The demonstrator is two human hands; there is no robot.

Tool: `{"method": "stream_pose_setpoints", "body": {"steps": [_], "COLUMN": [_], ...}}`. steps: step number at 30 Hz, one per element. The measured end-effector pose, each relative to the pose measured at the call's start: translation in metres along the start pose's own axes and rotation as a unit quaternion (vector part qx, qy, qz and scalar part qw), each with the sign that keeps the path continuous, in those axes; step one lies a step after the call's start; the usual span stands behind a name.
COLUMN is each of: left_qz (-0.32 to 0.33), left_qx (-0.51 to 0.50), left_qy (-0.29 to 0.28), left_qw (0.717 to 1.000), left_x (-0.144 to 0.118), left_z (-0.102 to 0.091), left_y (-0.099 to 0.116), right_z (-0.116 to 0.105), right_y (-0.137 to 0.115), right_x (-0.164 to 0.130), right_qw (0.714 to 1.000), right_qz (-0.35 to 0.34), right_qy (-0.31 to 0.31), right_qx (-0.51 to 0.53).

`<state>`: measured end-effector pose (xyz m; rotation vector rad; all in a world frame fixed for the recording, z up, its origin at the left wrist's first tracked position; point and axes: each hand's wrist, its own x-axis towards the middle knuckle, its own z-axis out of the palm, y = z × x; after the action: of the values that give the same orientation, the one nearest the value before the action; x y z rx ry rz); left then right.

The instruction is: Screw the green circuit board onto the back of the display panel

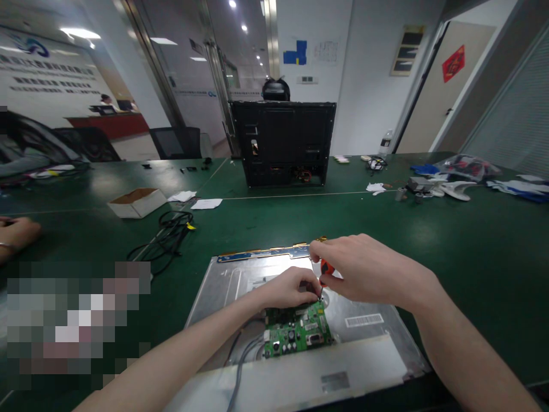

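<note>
With the right hand (364, 269) gripping the screwdriver (325, 268) and the left hand (288, 289) pinching at its tip, a slip could gouge the green circuit board (298, 332)

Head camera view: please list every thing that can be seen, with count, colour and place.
Flat silver metal monitor back panel: one, silver-grey, near table edge under both hands.
Green circuit board: one, green, on the panel.
Screwdriver with orange-red handle: one, in the right hand, tip at the board corner.
Black open computer case: one, black, upright at table middle.
Small white cardboard box: one, white, left.
Black cable bundle: one, black, beside the box.
Green table: one, dark green.
Another person's hand: one, far left edge.
Left hand: one, at the board.
Right hand: one, gripping the screwdriver.
</note>
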<state>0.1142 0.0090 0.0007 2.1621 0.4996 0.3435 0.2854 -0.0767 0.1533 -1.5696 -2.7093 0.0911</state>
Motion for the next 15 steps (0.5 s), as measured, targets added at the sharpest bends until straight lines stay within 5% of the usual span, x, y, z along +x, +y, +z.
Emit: {"method": "stream_pose_setpoints", "body": {"steps": [7, 15], "left_qz": [0.000, -0.003], "left_qx": [-0.038, -0.017], "left_qy": [-0.007, -0.008], "left_qw": [0.999, 1.000], "left_x": [-0.0006, 0.0003], "left_z": [-0.0006, 0.0005], "left_y": [0.0015, -0.0012], "right_z": [-0.0010, 0.0013], "right_y": [0.0012, 0.0010], "right_x": [0.0041, 0.0026], "right_qw": [0.998, 1.000], "right_qz": [0.053, 0.011], "right_qy": [-0.008, -0.003], "right_qx": [-0.018, -0.015]}}
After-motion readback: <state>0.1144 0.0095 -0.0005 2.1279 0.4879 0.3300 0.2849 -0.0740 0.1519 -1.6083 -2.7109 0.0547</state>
